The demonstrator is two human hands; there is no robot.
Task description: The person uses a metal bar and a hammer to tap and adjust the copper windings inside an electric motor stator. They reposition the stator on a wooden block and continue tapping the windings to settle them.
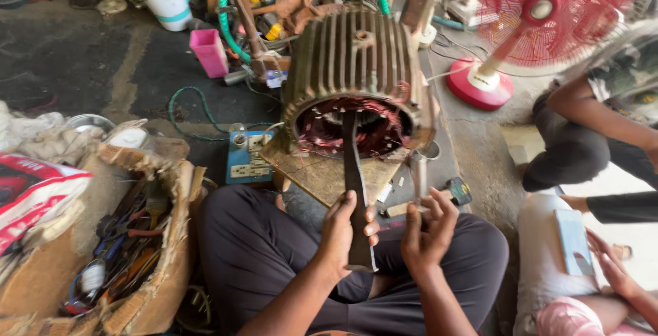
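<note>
A ribbed grey-brown motor housing (353, 58) is seen, with coppery-red windings (322, 127) inside it. A dark, almost black flat bar (354, 185) is held by the left hand (339, 230). A dull silver tool (419, 175) is gripped in the right hand (428, 230). Dark grey trousers (260, 247) are worn. A blue power strip (245, 158) with white sockets lies nearby. A pink cup (210, 52), a pink-red fan (541, 14), a white bucket (168, 2) and a green hose (226, 24) are shown on grey concrete.

I see a floor-level motor repair workshop: a ribbed metal motor housing with exposed copper windings (356, 82) on a wooden board (322, 175), a torn cardboard box of hand tools (130, 254), stained concrete floor (75, 62).
</note>
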